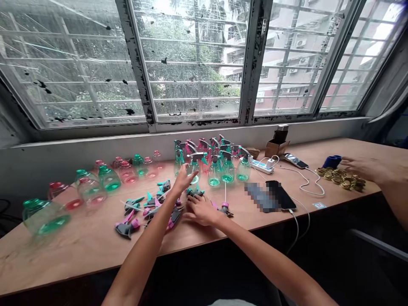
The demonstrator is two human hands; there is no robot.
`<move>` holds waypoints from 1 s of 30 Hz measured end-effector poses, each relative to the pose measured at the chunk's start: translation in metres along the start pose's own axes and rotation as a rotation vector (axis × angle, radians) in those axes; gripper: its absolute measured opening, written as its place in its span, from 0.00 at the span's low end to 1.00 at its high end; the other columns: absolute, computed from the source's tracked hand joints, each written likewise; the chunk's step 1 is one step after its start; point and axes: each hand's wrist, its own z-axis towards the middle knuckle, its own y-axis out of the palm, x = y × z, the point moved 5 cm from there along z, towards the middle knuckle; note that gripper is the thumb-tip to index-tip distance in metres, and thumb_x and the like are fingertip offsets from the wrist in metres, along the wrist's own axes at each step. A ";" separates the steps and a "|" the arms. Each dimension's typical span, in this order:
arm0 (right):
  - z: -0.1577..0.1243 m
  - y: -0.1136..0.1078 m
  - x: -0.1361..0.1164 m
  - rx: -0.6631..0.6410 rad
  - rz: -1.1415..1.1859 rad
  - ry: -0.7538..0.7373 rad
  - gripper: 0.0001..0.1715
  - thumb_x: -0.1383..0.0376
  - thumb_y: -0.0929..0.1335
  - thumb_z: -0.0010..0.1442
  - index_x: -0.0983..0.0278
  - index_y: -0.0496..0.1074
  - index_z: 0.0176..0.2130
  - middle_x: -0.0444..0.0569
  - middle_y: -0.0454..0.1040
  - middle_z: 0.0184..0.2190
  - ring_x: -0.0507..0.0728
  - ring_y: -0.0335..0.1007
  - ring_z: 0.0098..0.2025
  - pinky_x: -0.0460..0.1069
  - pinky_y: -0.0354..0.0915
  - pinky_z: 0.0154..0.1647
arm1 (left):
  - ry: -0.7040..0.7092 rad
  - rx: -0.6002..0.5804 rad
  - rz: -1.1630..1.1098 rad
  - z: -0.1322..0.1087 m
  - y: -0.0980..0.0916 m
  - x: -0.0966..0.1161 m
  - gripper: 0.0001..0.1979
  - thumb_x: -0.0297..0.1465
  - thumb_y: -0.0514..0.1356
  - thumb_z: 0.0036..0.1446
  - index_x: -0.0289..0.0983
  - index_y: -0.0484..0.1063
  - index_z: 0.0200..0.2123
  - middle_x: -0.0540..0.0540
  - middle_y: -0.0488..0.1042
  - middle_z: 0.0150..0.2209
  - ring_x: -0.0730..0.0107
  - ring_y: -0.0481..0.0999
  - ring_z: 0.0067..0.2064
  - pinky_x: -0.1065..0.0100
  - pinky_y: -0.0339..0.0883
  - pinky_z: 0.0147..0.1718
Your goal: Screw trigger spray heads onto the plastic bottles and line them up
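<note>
My left hand [184,180] is at a green spray bottle [195,172] with a grey-and-green trigger top, its thumb and fingers around the bottle's near side. Just below it, my right hand [203,211] reaches over a dark green trigger spray head [194,193], fingers spread and fingertips touching it. Left of my right hand lies a loose pile of trigger spray heads [156,204], grey with pink or green parts. One grey-and-pink spray head [225,208] lies to its right, its tube pointing away from me. Behind my hands, assembled green and pink spray bottles [227,170] stand upright in a cluster.
Several topless bottles [51,216], green and pink, stand along the left. Phones [280,195] with cables and a white power strip [263,165] lie right of centre. Another person's hand [363,168] is beside gold-coloured pieces [342,178] and a blue roll [332,161]. Windows line the back.
</note>
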 end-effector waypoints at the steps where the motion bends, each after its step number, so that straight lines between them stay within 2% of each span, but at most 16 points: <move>1: -0.005 0.001 -0.005 -0.003 -0.013 -0.010 0.41 0.43 0.60 0.76 0.68 0.67 0.71 0.63 0.55 0.77 0.76 0.47 0.78 0.77 0.42 0.76 | 0.000 -0.008 0.002 0.002 0.005 0.000 0.25 0.41 0.65 0.68 0.37 0.70 0.63 0.38 0.72 0.64 0.53 0.75 0.63 0.45 0.73 0.62; 9: -0.028 0.003 -0.034 -0.022 -0.064 -0.096 0.39 0.44 0.60 0.77 0.68 0.66 0.72 0.59 0.57 0.77 0.74 0.48 0.78 0.76 0.45 0.76 | -0.058 -0.060 -0.006 0.012 0.031 -0.009 0.25 0.41 0.65 0.68 0.37 0.71 0.63 0.38 0.72 0.63 0.54 0.76 0.61 0.46 0.75 0.60; 15: -0.030 0.004 -0.035 -0.016 -0.070 -0.129 0.39 0.44 0.62 0.76 0.68 0.67 0.70 0.61 0.55 0.77 0.74 0.47 0.79 0.79 0.48 0.75 | -0.071 -0.101 -0.042 0.007 0.037 -0.017 0.24 0.42 0.64 0.68 0.36 0.71 0.61 0.39 0.75 0.60 0.56 0.78 0.58 0.49 0.77 0.58; 20: -0.029 0.006 -0.034 0.016 -0.069 -0.132 0.39 0.43 0.63 0.75 0.68 0.69 0.68 0.62 0.57 0.76 0.74 0.48 0.79 0.78 0.49 0.75 | -0.049 -0.093 -0.029 0.009 0.037 -0.021 0.24 0.41 0.65 0.68 0.37 0.71 0.62 0.39 0.73 0.62 0.55 0.77 0.60 0.47 0.76 0.59; 26: -0.032 0.009 -0.036 0.010 -0.083 -0.118 0.38 0.44 0.66 0.74 0.67 0.70 0.68 0.63 0.59 0.76 0.76 0.51 0.77 0.77 0.52 0.74 | -0.027 -0.109 0.043 0.007 0.025 -0.019 0.25 0.41 0.65 0.68 0.37 0.71 0.63 0.38 0.72 0.63 0.54 0.76 0.61 0.46 0.75 0.60; 28: -0.035 0.008 -0.038 0.005 -0.086 -0.122 0.36 0.46 0.68 0.73 0.66 0.71 0.67 0.61 0.62 0.75 0.76 0.55 0.76 0.77 0.55 0.72 | -0.004 -0.116 0.062 0.004 0.010 -0.020 0.24 0.41 0.65 0.68 0.37 0.71 0.62 0.38 0.73 0.63 0.54 0.77 0.60 0.47 0.76 0.59; 30: -0.038 0.004 -0.038 0.010 -0.082 -0.120 0.34 0.48 0.70 0.71 0.65 0.71 0.67 0.61 0.65 0.73 0.75 0.59 0.73 0.75 0.57 0.72 | 0.027 -0.105 0.082 0.000 -0.015 -0.023 0.24 0.41 0.65 0.68 0.37 0.71 0.62 0.39 0.74 0.62 0.56 0.78 0.59 0.48 0.77 0.58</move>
